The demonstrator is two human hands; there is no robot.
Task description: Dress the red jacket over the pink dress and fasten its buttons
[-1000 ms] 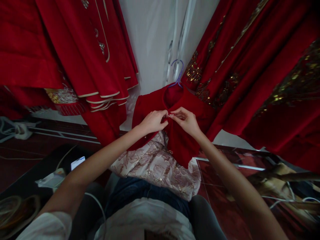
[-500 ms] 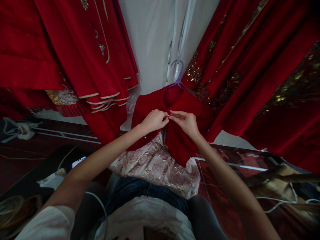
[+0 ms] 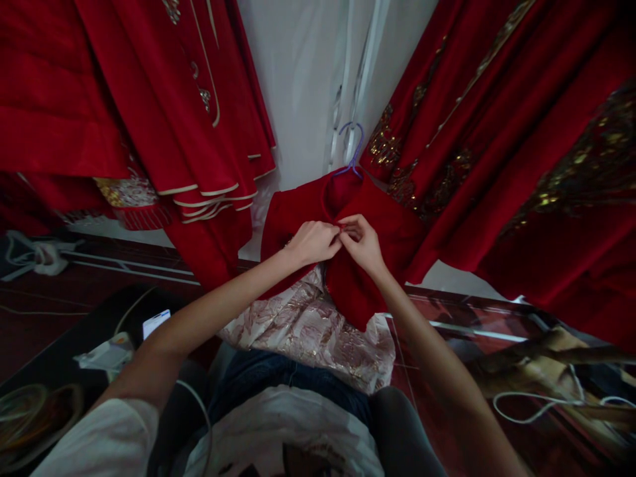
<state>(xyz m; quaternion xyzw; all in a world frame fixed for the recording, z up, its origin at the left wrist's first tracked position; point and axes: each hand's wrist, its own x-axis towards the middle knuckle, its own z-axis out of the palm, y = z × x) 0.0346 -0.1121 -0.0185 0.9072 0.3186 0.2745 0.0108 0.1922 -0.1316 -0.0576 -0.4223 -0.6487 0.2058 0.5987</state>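
A short red jacket (image 3: 397, 212) hangs on a purple hanger (image 3: 354, 159) in front of me, its collar toward the top. My left hand (image 3: 315, 242) is closed on the jacket's front edge just below the collar. Right beside it, my right hand (image 3: 362, 244) pinches the same spot with thumb and fingertips, and the two hands touch or nearly touch. Whatever small fastening may lie between the fingertips is hidden. Under the jacket, a pale pink and gold brocade cloth (image 3: 318, 331) spreads over my lap.
Red garments with cream trim (image 3: 199, 146) hang on the left; red gowns with gold sequins (image 3: 477, 165) hang on the right. White cabinet doors (image 3: 298, 79) stand behind. At lower left a dark table (image 3: 59, 351) bears a phone (image 3: 156, 322). A white cord (image 3: 527, 407) lies at lower right.
My left hand has shifted slightly right, its fingers now curled closer against the right hand. The right hand has turned, with its fingers more bent. Both stay at the jacket's front edge.
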